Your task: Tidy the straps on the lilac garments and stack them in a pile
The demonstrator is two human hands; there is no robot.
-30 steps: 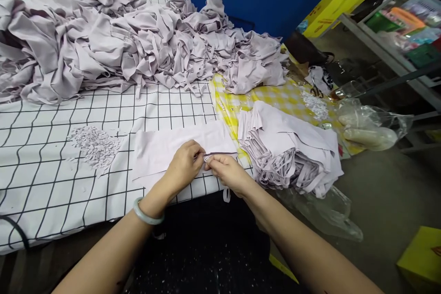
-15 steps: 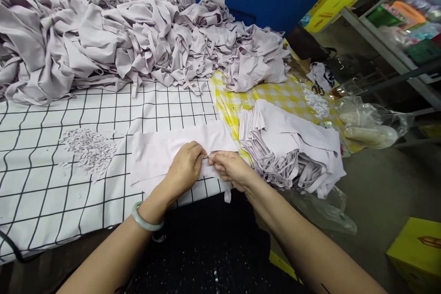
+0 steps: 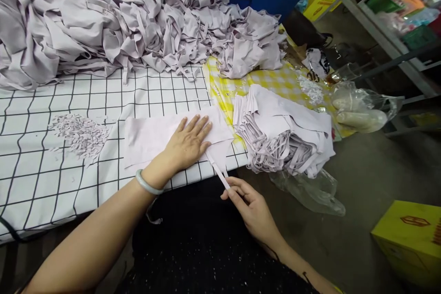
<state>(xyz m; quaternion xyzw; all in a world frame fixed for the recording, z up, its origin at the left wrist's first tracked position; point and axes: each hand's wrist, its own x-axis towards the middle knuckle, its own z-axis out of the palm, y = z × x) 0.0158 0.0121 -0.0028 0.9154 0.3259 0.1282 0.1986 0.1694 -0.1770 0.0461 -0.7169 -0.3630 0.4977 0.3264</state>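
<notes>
A flat, pale lilac fabric piece [image 3: 148, 140] lies near the front edge of the table. My left hand [image 3: 188, 142] rests flat on it, fingers spread. From the fabric's lower right side a narrow strap [image 3: 217, 171] runs down past the table edge. My right hand [image 3: 246, 200] pinches the lower end of this strap between thumb and fingers, just off the table. To the right sits a folded stack of matching fabric pieces [image 3: 289, 119], its many straps bunched at the near side.
A big heap of lilac fabric [image 3: 138, 23] covers the back of the grid-patterned table cloth [image 3: 27, 174]. Small fabric scraps [image 3: 82, 135] are piled at left. Scissors [image 3: 313, 76] and plastic bags [image 3: 361, 108] lie on the yellow checked cloth. A yellow box [image 3: 409, 239] stands at lower right.
Both hands were together pinching at the fabric's edge. Now the left has opened flat onto the fabric, and the right has moved down toward my body, drawing the strap out.
</notes>
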